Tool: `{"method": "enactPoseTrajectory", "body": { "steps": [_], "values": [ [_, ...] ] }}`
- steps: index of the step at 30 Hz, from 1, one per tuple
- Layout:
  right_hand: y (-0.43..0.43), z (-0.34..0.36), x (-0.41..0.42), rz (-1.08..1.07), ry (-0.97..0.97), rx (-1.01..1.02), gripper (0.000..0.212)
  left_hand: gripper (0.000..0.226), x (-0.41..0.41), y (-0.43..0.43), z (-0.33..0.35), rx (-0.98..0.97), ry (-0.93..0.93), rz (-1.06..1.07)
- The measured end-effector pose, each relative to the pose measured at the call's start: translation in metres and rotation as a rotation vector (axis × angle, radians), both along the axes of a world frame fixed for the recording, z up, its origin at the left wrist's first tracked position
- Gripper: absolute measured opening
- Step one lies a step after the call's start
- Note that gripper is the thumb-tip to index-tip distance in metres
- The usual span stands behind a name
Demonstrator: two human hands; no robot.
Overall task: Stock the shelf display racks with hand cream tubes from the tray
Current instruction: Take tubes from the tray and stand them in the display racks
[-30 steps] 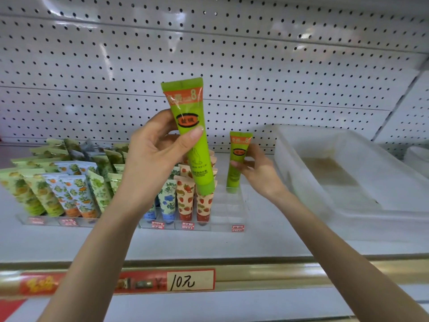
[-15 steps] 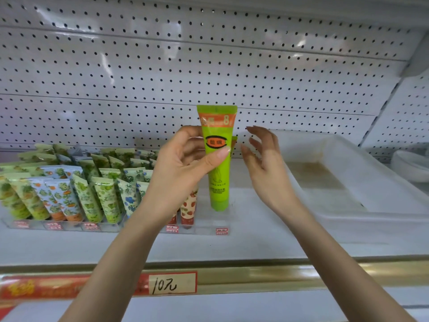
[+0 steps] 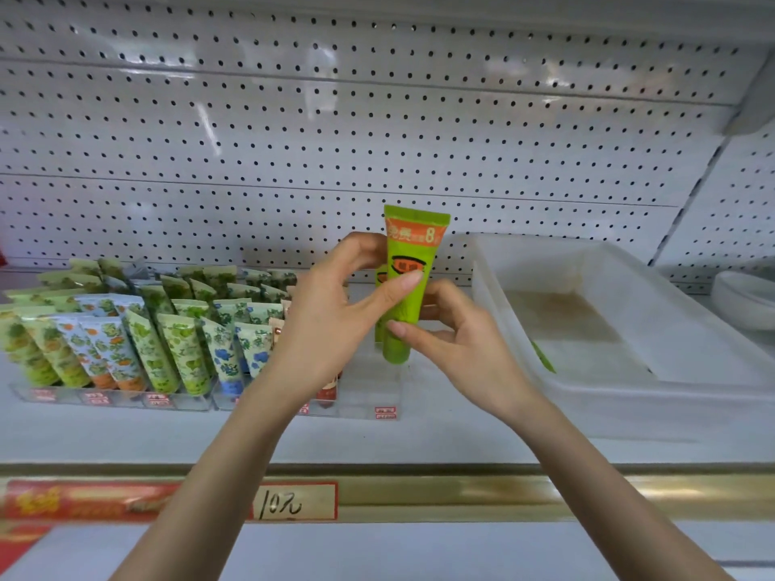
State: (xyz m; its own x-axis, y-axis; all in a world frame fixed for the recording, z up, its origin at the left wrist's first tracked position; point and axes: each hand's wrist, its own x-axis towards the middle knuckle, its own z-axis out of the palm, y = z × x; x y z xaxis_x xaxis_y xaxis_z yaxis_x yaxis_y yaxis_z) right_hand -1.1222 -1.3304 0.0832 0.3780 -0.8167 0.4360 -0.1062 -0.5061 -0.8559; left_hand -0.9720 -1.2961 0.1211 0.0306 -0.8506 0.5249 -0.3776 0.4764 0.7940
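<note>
A bright green hand cream tube with an orange band stands upright, cap down, over the right end of the clear display rack. My left hand pinches its middle between thumb and fingers. My right hand grips its lower part from the right. A second green tube stands just behind it, mostly hidden. The white tray lies on the shelf to the right, with one green tube lying near its left wall.
Rows of floral-printed tubes fill the rack on the left. A white pegboard wall backs the shelf. A gold price rail with a "10" label runs along the shelf front. A white bowl sits far right.
The green tube has come down and to the right toward the rack's right end. My right hand has let go of the second tube and taken hold of the first tube's lower part.
</note>
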Motion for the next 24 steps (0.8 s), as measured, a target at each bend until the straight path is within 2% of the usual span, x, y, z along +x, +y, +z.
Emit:
{"method": "enactPoseTrajectory", "body": {
  "steps": [4,8,13,24],
  "values": [
    [-0.017,-0.011,-0.002,-0.150,-0.023,0.065,0.030,0.064,0.020,0.001,-0.006,-0.070,-0.536,0.354],
    [-0.033,-0.024,0.004,-0.234,-0.008,0.107,0.036,0.075,0.038,0.004,-0.015,-0.005,-0.787,0.422],
    [-0.042,-0.039,0.019,-0.270,0.048,0.099,0.033,0.080,0.049,0.010,-0.027,0.051,-0.871,0.408],
    [-0.044,-0.056,0.028,-0.261,0.116,0.134,0.032,0.081,0.059,0.015,-0.034,0.087,-0.847,0.407]
  ]
}}
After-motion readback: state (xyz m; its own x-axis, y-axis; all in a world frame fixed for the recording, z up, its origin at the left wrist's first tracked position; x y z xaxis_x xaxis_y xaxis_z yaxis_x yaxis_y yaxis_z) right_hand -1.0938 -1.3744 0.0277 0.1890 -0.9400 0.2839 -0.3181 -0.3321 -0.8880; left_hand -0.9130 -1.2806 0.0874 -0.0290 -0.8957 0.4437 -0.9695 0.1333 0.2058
